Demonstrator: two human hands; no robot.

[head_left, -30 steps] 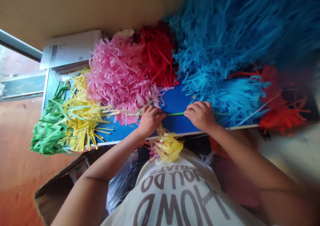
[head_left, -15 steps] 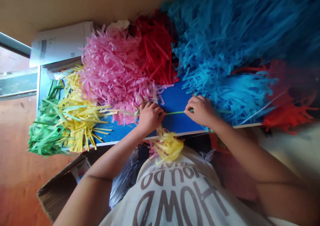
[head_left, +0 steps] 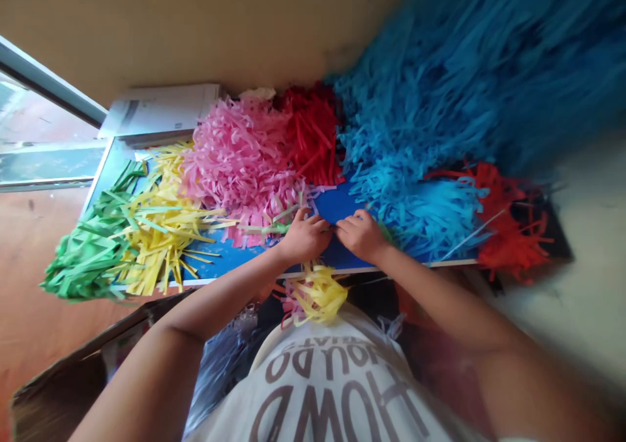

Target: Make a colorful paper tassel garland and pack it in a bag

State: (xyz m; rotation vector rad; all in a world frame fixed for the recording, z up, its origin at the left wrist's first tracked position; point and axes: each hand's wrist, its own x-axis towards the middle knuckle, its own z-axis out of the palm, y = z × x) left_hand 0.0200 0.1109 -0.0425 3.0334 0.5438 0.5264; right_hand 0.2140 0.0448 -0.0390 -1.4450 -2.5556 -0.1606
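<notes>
My left hand (head_left: 304, 236) and my right hand (head_left: 358, 234) are closed and almost touching over the blue table top (head_left: 337, 204). Both pinch a thin green strand (head_left: 274, 229) that runs left from my left hand towards the fringed paper. Its part between the hands is hidden by the fingers. A pink fringe pile (head_left: 239, 158) lies just behind my left hand. A blue fringe pile (head_left: 420, 201) lies beside my right hand.
Yellow fringe (head_left: 161, 227) and green fringe (head_left: 83, 259) hang off the table's left end. Red fringe (head_left: 313, 129) sits at the back, orange-red fringe (head_left: 508, 233) at the right. White papers (head_left: 156, 109) lie by the wall. A yellow tassel (head_left: 315, 295) hangs below the front edge. A cardboard box (head_left: 73, 390) stands lower left.
My right hand has slid left along the green strand until it meets my left hand. The camera view has shifted a little downward.
</notes>
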